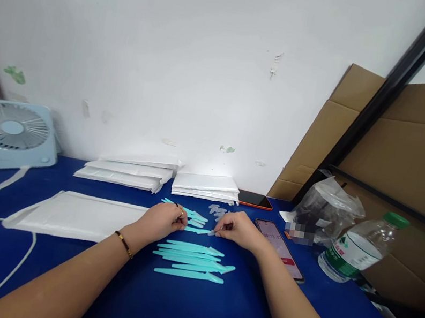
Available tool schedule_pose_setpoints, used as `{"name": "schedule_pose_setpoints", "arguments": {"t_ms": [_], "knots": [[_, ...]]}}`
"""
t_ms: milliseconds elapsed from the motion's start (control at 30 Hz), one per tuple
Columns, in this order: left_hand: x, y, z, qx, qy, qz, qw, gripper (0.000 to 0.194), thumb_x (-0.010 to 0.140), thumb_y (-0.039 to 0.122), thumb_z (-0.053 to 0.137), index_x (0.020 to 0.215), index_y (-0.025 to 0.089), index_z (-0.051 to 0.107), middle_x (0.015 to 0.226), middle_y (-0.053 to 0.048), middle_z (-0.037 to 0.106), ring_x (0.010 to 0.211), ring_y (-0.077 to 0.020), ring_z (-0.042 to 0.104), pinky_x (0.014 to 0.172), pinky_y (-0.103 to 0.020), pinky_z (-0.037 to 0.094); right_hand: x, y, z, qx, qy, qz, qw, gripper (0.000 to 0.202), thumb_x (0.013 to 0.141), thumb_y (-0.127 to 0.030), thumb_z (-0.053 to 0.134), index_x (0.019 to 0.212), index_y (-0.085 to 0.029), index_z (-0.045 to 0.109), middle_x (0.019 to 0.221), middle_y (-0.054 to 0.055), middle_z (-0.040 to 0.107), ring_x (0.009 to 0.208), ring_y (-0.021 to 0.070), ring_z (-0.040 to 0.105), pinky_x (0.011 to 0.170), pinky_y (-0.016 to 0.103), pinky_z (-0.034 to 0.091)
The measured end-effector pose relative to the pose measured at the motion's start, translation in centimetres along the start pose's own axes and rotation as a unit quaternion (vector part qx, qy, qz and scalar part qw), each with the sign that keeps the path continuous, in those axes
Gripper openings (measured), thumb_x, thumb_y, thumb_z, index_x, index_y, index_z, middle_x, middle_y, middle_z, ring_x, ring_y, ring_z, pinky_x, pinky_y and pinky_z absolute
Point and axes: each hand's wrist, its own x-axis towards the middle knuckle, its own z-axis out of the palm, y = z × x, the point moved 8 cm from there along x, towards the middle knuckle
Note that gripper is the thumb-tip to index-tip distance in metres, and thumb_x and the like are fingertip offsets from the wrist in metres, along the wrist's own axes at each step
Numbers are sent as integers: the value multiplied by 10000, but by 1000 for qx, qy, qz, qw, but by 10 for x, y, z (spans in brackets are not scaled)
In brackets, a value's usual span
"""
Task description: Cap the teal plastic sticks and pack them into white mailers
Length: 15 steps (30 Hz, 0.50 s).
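My left hand [164, 220] pinches the handle end of a turquoise stick-like tool [197, 231] lying level in front of me. At its other end, my right hand [234, 228] holds a small translucent cap [212, 233] between thumb and fingers, right at the tool's tip. More turquoise tools [195, 216] lie just behind my left hand. Nearer to me, several others [189, 274] rest side by side on the blue table. A few loose translucent caps [219, 211] are behind my right fingers.
White envelopes [80, 215] lie left, with stacks [206, 186] by the wall. A fan [11, 133] stands far left, its cable nearby. Right are a lit phone [277, 246], an orange-edged phone [255, 200], a plastic-wrapped cup [325, 205] and a green-capped bottle [360, 249].
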Motion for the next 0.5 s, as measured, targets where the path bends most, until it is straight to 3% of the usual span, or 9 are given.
{"name": "schedule_pose_setpoints", "arguments": {"t_ms": [200, 367, 500], "knots": [[2, 3, 3, 28, 0, 13, 1000, 141, 752, 196, 532, 746, 239, 666, 800, 9, 653, 725, -154, 564, 638, -240, 351, 9, -17, 13, -6, 10, -34, 999, 83, 725, -241, 649, 771, -211, 711, 722, 8, 681, 645, 140, 607, 585, 229, 429], [-2, 7, -10, 38, 34, -15, 999, 157, 772, 271, 541, 865, 235, 662, 890, -22, 645, 804, -177, 569, 687, -254, 365, 0, 3, -25, -74, 97, 16, 992, 167, 754, -135, 549, 814, -191, 695, 817, 34, 676, 715, 148, 603, 659, 242, 438], [-8, 21, 0, -38, -70, 11, 997, 237, 719, 415, 593, 855, 233, 660, 828, -5, 636, 714, -146, 564, 579, -218, 363, -3, 17, -30, -105, 78, 21, 991, 190, 745, -136, 553, 872, -193, 684, 840, 42, 635, 710, 141, 571, 670, 243, 428]]}}
